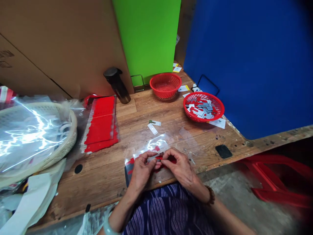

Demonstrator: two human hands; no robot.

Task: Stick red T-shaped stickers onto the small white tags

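Observation:
Close together near the table's front edge, my two hands meet over a small red piece [159,158]. The fingers of my left hand [143,168] pinch its left side. Thumb and forefinger of my right hand [180,165] grip its right side. Its exact kind is partly hidden by the fingers. Beneath my hands lies a clear plastic sheet [160,142] with red and grey pieces [130,168] on it. Just beyond are two small white tags [153,129], one with a greenish end.
A red basket [187,112] holds many grey, white and red pieces; another red basket [165,85] stands behind. A dark bottle [117,85], a stack of red strips [100,124] and a large cream basket [72,130] with plastic are leftward. Green [149,39] and blue [244,65] panels rise behind.

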